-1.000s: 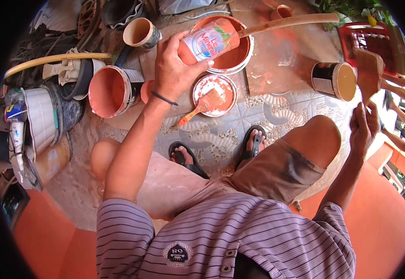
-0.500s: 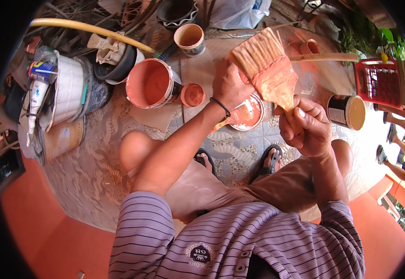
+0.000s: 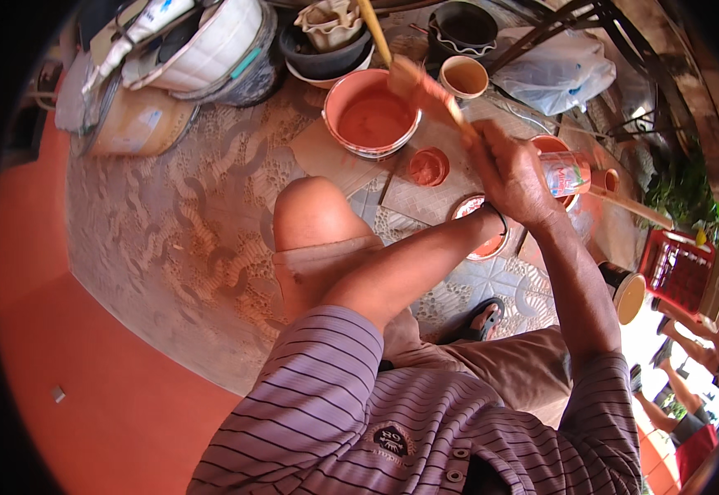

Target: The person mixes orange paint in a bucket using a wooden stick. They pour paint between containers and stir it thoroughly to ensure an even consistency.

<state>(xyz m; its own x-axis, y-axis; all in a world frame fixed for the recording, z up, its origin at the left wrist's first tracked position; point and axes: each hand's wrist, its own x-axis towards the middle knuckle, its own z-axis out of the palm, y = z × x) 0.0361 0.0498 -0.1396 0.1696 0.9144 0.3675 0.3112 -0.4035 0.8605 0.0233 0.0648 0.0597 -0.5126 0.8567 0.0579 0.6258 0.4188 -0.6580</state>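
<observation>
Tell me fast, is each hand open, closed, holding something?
Left hand: mostly hidden behind the other; can't tell.
Right hand: closed, holding the paintbrush.

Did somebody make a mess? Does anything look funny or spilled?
Yes: there are orange paint smears on the brown board, beside the bucket behind the plastic bottle. That looks messy because paint belongs inside the bucket.

Two bare hands, one brush and one bottle were before me. Of the orange-stained vessels, two were buckets, one a small tub and one a shallow dish. One red crate, one black-sided can and one sandal on the worker's foot were also counted.
</observation>
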